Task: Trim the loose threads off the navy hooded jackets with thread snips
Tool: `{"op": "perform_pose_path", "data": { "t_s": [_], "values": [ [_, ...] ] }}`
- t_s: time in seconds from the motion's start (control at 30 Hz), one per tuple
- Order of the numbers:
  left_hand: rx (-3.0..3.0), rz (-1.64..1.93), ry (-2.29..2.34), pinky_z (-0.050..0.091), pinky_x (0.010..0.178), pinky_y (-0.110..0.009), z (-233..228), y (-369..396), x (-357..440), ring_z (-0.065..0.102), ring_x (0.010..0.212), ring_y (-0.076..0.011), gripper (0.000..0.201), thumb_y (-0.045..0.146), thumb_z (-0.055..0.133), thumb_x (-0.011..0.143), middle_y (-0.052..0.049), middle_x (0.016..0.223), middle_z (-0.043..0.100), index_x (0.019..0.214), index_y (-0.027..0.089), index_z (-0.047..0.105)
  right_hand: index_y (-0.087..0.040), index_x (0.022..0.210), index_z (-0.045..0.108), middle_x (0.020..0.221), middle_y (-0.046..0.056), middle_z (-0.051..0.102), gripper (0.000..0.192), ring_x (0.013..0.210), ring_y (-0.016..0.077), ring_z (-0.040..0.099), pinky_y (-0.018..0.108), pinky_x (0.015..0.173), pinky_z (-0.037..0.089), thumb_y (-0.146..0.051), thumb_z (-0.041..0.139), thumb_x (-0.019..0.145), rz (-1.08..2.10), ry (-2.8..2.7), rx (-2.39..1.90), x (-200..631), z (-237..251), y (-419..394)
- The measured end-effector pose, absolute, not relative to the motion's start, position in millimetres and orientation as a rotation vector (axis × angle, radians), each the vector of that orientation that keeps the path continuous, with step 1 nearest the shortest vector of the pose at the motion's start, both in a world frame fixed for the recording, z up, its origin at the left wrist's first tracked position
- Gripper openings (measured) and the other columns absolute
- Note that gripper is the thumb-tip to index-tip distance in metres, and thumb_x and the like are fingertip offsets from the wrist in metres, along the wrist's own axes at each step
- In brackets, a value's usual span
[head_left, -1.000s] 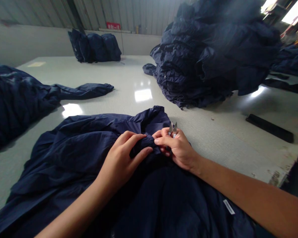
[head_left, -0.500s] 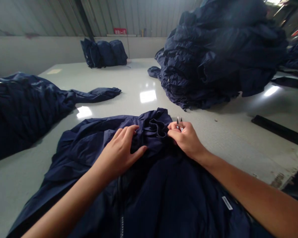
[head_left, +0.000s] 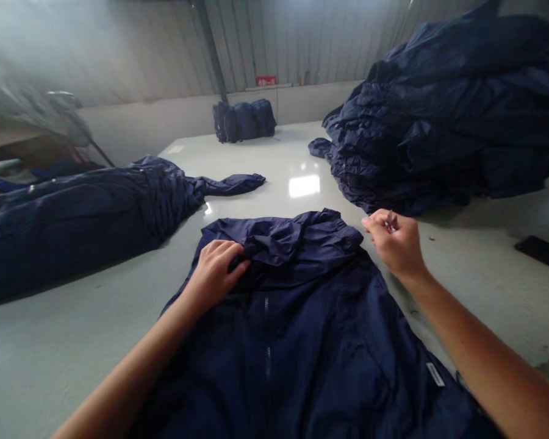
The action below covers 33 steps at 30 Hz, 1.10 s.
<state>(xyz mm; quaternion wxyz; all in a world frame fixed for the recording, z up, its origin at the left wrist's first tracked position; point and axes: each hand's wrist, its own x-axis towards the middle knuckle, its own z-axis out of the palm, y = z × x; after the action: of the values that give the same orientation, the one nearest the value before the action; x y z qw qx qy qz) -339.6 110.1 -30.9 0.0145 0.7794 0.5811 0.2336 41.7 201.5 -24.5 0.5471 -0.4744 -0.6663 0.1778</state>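
Observation:
A navy jacket [head_left: 320,347] lies spread in front of me, its zipper [head_left: 268,329] running down the middle and a small white label [head_left: 435,374] at the lower right. My left hand [head_left: 217,268] is closed on the bunched cloth at the jacket's upper left, fingers curled into a fold. Off the jacket's upper right edge, my right hand [head_left: 398,247] is closed around small metal thread snips [head_left: 390,221]. Only the blade tips and a bit of the handle show above the fist. Thumb and forefinger are pinched together, apart from the cloth.
A tall heap of navy garments [head_left: 439,140] rises at the right, and a long pile of garments [head_left: 82,213] lies left with one sleeve stretched out. A folded bundle [head_left: 244,121] stands at the back of the white table [head_left: 283,164]. A black flat object [head_left: 542,253] lies far right.
My right hand has come away from the jacket to the right, keeping the snips. My left hand has closed on the cloth, and the upper part lies flatter. The view has turned left.

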Motion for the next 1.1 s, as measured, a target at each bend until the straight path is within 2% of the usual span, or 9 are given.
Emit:
{"op": "perform_pose_path", "data": {
  "t_s": [0.17, 0.27, 0.37, 0.5, 0.6, 0.7, 0.93, 1.03, 1.1],
  "values": [
    [2.612, 0.856, 1.441, 0.047, 0.115, -0.048, -10, 29, -259, 0.062, 0.127, -0.0276, 0.014, 0.033, 0.060, 0.106, -0.010, 0.129, 0.072, 0.117, 0.025, 0.064, -0.021, 0.062, 0.065, 0.053, 0.001, 0.060, 0.043, 0.048, 0.0163, 0.054, 0.032, 0.052, 0.036, -0.043, 0.064, 0.099, 0.802, -1.942, -1.186, 22, -2, 134],
    [2.664, 0.602, 1.160, 0.059, 0.094, -0.044, 7, -26, -238, 0.071, 0.096, -0.0254, 0.022, 0.034, 0.065, 0.102, -0.006, 0.104, 0.077, 0.122, 0.025, 0.062, -0.022, 0.064, 0.063, 0.059, 0.001, 0.063, 0.042, 0.053, 0.0164, 0.055, 0.033, 0.054, 0.036, -0.041, 0.065, 0.101, 0.887, -2.220, -1.132, 13, 8, 82],
    [2.598, 0.565, 1.287, 0.061, 0.077, -0.037, 5, -39, -245, 0.072, 0.089, -0.0237, 0.013, 0.028, 0.058, 0.104, -0.006, 0.102, 0.074, 0.116, 0.025, 0.062, -0.023, 0.058, 0.047, 0.095, 0.009, 0.075, 0.048, 0.076, 0.0214, 0.067, 0.036, 0.070, 0.047, -0.037, 0.069, 0.098, 0.706, -2.209, -1.060, 4, 1, 64],
    [2.460, 0.607, 1.755, 0.060, 0.083, -0.038, -21, 8, -271, 0.073, 0.111, -0.0284, 0.054, 0.035, 0.057, 0.106, -0.015, 0.147, 0.060, 0.156, 0.024, 0.038, -0.024, 0.057, 0.036, 0.141, 0.017, 0.066, 0.051, 0.115, 0.0318, 0.067, 0.044, 0.098, 0.047, -0.031, 0.074, 0.091, 0.613, -2.118, -1.025, -20, -28, 100],
    [2.419, 0.451, 1.888, 0.052, 0.069, -0.030, -29, 43, -286, 0.074, 0.091, -0.0243, 0.041, 0.035, 0.056, 0.107, -0.009, 0.122, 0.071, 0.145, 0.024, 0.052, -0.025, 0.057, 0.035, 0.098, 0.010, 0.073, 0.045, 0.083, 0.0223, 0.065, 0.036, 0.081, 0.046, -0.017, 0.071, 0.083, 0.666, -2.147, -0.998, -38, -40, 128],
    [2.458, 0.416, 1.880, 0.046, 0.067, -0.029, -20, 41, -292, 0.070, 0.083, -0.0216, 0.016, 0.034, 0.054, 0.107, -0.004, 0.098, 0.071, 0.106, 0.023, 0.066, -0.025, 0.059, 0.036, 0.060, -0.003, 0.050, 0.040, 0.059, 0.0149, 0.047, 0.031, 0.065, 0.036, -0.013, 0.065, 0.083, 0.693, -2.151, -0.969, -40, -34, 121],
    [2.373, 0.868, 2.048, 0.051, 0.073, -0.034, 0, -46, -309, 0.065, 0.084, -0.0201, 0.015, 0.036, 0.050, 0.109, -0.006, 0.109, 0.067, 0.110, 0.024, 0.059, -0.024, 0.064, 0.032, 0.078, 0.003, 0.065, 0.046, 0.067, 0.0149, 0.055, 0.031, 0.063, 0.039, -0.027, 0.059, 0.100, 0.924, -1.909, -0.910, -1, -12, 36],
    [2.258, 0.920, 2.268, 0.056, 0.095, -0.051, -14, -49, -331, 0.065, 0.113, -0.0326, 0.036, 0.043, 0.058, 0.104, -0.017, 0.147, 0.056, 0.134, 0.022, 0.055, -0.023, 0.064, 0.033, 0.078, 0.003, 0.066, 0.047, 0.066, 0.0149, 0.056, 0.031, 0.063, 0.040, -0.030, 0.060, 0.102, 1.057, -1.979, -0.999, -4, -23, 21],
    [2.305, 0.748, 2.149, 0.053, 0.104, -0.060, -27, -41, -338, 0.062, 0.123, -0.0388, 0.043, 0.044, 0.060, 0.102, -0.019, 0.147, 0.059, 0.138, 0.021, 0.056, -0.023, 0.063, 0.034, 0.071, 0.001, 0.061, 0.047, 0.065, 0.0153, 0.055, 0.030, 0.063, 0.040, -0.033, 0.060, 0.102, 1.135, -2.031, -1.051, -14, -34, 17]
  ]
}}
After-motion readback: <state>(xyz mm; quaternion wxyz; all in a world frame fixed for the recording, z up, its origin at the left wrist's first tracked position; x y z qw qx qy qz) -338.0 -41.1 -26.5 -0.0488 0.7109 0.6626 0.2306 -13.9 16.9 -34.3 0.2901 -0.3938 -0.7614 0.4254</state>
